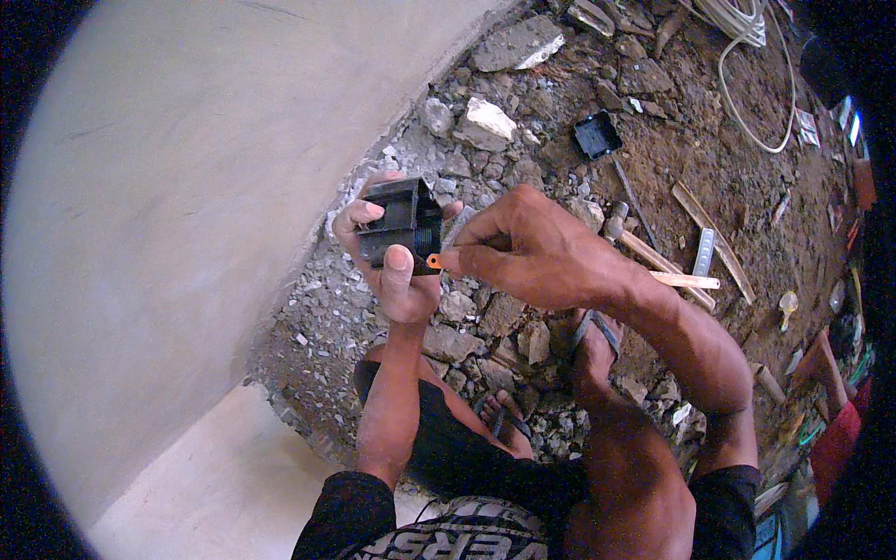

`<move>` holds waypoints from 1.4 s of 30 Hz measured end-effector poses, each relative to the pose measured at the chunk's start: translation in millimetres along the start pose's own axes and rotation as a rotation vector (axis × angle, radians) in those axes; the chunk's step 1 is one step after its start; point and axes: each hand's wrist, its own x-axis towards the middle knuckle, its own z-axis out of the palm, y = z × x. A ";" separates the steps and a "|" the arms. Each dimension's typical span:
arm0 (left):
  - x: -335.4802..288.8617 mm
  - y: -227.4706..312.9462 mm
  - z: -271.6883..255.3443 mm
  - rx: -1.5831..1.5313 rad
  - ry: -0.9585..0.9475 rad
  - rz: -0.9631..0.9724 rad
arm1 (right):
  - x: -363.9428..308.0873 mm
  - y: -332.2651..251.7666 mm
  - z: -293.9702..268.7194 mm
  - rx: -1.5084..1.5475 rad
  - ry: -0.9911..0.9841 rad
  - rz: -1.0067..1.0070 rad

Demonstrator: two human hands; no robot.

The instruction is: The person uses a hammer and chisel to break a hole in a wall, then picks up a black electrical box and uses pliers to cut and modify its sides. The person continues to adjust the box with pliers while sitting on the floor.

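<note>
My left hand [408, 289] holds up a black plastic electrical box [390, 224], its thumb on the near side and its fingers around the far side. Ribbed and ledged walls show on the box. At the box's right edge, my right hand [509, 247] pinches a thin strip with a holed orange end, which looks like a hacksaw blade [434, 262]. That end touches or lies very near the box's lower right corner. Past my right wrist a pale flat strip [689, 280] sticks out in line with it; the hand hides whether they are one piece.
A plastered wall [205, 159] rises on the left. Rubble covers the ground, with a large stone [518, 45] farther off. Another black box [597, 135], a hammer [616, 221], a wooden strip [728, 261] and a cable coil [737, 19] lie to the right.
</note>
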 end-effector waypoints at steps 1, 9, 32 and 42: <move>-0.4 0.2 -1.1 0.012 -0.005 0.007 | 0.6 -0.2 -0.3 -0.006 -0.018 0.005; -14.6 -9.9 -22.8 0.058 0.057 -0.091 | 5.1 -3.7 6.3 -0.084 0.056 -0.057; -0.6 0.6 -5.9 -0.062 -0.026 -0.153 | -0.2 22.9 8.7 -0.134 0.025 -0.174; -5.6 -3.5 -9.8 -0.007 -0.082 -0.113 | 2.6 20.5 -1.2 -0.053 -0.047 -0.037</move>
